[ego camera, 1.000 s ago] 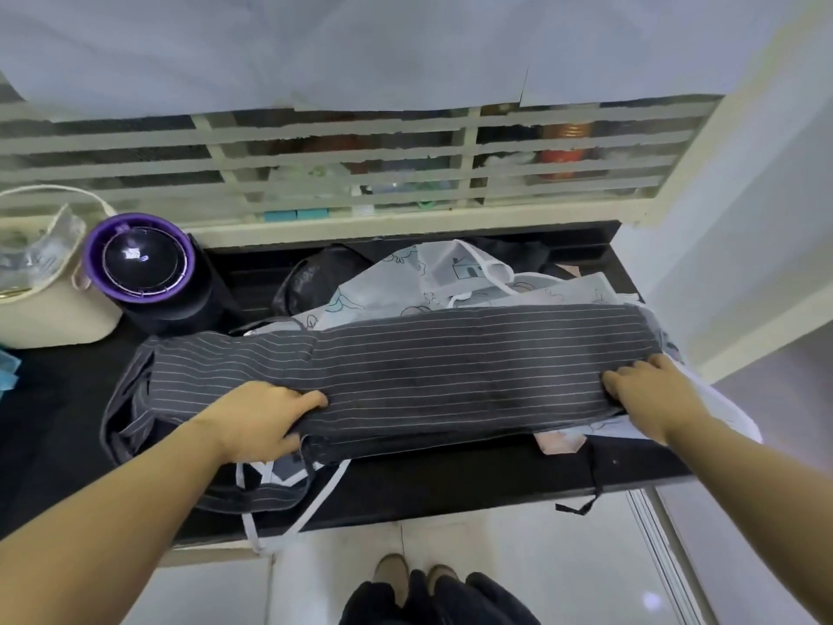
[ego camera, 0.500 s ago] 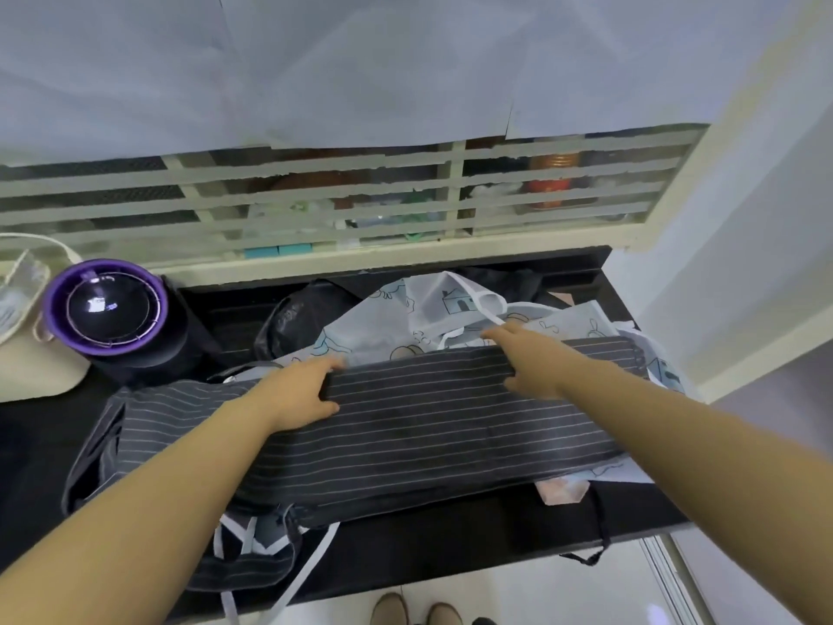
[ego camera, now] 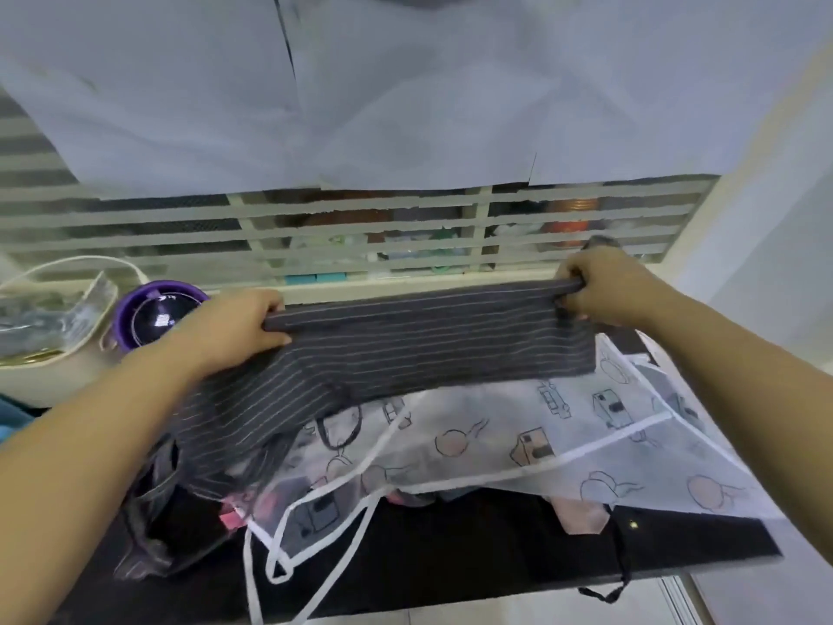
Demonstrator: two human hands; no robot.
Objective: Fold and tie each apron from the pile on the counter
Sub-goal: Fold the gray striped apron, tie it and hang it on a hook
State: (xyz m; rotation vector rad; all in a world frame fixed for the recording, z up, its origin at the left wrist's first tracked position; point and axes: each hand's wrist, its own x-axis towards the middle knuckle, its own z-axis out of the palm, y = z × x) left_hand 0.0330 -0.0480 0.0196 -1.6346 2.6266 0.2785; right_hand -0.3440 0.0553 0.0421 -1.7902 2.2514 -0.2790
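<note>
— Where is the striped apron [ego camera: 428, 345]?
— Held up over the table [ego camera: 450, 561], above a printed apron [ego camera: 541, 444]; your left hand [ego camera: 234, 327] and right hand [ego camera: 595, 286] each grip one end of its folded top edge.

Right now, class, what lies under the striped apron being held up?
Beneath the striped apron lies a white apron printed with houses, its ties trailing over the black counter. Pink cloth peeks from below that; the rest of the pile is covered.
</note>
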